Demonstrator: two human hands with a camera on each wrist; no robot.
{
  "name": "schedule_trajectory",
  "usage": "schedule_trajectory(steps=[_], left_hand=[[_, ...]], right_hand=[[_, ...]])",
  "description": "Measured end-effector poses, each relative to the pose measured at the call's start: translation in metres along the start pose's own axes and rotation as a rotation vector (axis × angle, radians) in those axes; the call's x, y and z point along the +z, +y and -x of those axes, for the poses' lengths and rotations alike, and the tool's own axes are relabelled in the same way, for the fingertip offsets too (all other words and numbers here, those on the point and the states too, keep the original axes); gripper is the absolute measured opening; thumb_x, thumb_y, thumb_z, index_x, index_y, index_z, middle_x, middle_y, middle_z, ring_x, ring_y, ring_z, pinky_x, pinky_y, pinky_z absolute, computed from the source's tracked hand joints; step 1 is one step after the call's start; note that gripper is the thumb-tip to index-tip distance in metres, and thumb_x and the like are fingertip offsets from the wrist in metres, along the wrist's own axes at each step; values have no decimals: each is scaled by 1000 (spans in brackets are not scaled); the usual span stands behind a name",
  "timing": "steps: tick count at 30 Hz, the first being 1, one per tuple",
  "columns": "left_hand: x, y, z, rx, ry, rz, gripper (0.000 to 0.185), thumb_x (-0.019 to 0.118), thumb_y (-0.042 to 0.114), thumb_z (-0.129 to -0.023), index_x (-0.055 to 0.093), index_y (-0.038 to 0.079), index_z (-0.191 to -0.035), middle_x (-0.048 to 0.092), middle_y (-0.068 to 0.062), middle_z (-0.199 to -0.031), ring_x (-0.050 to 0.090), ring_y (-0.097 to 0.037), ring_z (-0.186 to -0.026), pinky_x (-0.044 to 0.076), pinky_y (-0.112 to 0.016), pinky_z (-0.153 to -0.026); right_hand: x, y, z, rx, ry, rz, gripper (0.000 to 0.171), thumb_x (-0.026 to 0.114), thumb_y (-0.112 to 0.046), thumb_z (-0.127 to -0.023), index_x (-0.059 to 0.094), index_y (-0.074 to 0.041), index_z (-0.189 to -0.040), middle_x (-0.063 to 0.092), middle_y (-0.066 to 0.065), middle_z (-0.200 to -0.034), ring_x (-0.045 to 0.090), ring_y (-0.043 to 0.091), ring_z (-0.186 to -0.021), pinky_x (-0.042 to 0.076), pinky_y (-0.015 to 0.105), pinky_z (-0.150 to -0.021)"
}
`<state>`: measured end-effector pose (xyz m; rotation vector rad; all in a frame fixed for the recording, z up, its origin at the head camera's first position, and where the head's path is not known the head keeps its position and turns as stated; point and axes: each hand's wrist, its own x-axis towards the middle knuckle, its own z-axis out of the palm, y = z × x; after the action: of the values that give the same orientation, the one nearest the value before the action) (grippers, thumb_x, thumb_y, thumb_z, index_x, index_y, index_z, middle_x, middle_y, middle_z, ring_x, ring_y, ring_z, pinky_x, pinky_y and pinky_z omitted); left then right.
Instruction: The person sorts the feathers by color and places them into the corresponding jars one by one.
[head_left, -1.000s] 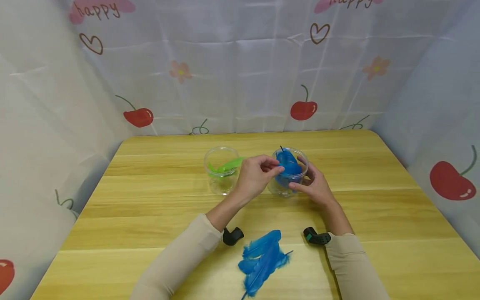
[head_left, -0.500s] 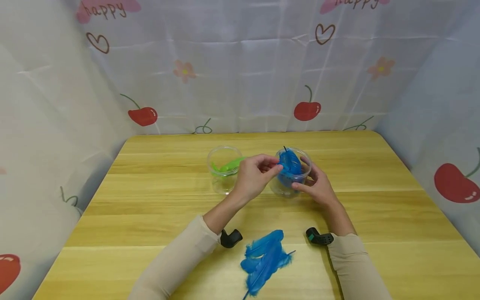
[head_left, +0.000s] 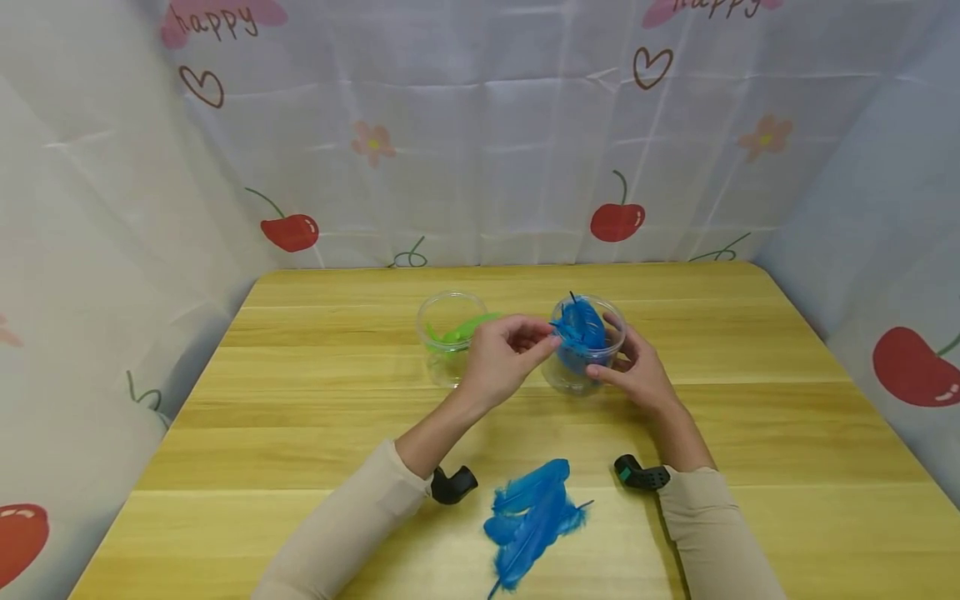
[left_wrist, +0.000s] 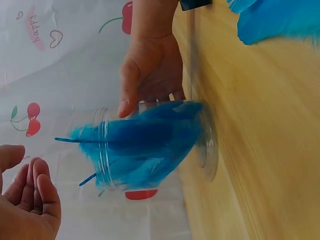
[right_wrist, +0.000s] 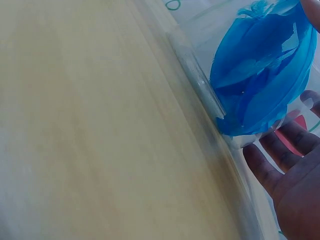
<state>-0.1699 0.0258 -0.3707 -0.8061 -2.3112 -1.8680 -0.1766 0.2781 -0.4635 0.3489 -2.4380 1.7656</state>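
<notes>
Nearest us, loose blue feathers (head_left: 531,523) lie on the table (head_left: 300,433), quills toward us. Farther back, our right hand (head_left: 633,371) grips the clear jar (head_left: 583,358); its blue feathers (head_left: 581,332) stand roughly upright, quills up. Our left hand (head_left: 501,357) pinches their edge at the rim. A jar of green feathers (head_left: 450,337) stands to the left.

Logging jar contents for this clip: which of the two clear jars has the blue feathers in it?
The clear jar on the right, the one the right hand holds, contains blue feathers; the left jar holds a green feather.
</notes>
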Motion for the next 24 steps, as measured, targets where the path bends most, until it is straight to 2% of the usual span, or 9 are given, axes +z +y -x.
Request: schedule_trajectory(steps=[7,14,21,24], left_hand=[[-8,0,11,-39,-16,14,18,72,11,-91,73,-3,-103,71,-8,-90,62,-14,-73,54,-25,-66],[-15,-4,28,-120,-78,8,16,72,15,-92,74,2,-102,71,-4,-89,62,-13,-73,54,-25,-65],[-22,-12,43,-128,-100,-18,15,73,12,-91,74,-1,-99,71,-6,-87,62,-13,-73,54,-26,-64],[-25,-15,47,-159,-112,-23,14,72,13,-91,74,1,-99,70,-4,-86,62,-13,-73,53,-25,-63]], right_hand=[[2,-2,-1,24,-2,7,82,74,-7,-87,28,-8,-155,39,22,-152,41,44,-134,35,60,-105],[1,0,0,5,-6,18,82,73,-4,-87,27,-8,-155,39,22,-152,41,44,-134,36,60,-104],[1,-1,0,10,-3,24,82,73,-6,-87,27,-7,-155,38,23,-152,40,45,-134,35,61,-104],[1,0,0,8,-3,23,81,73,-5,-88,27,-6,-155,38,23,-151,40,45,-134,35,62,-104]])
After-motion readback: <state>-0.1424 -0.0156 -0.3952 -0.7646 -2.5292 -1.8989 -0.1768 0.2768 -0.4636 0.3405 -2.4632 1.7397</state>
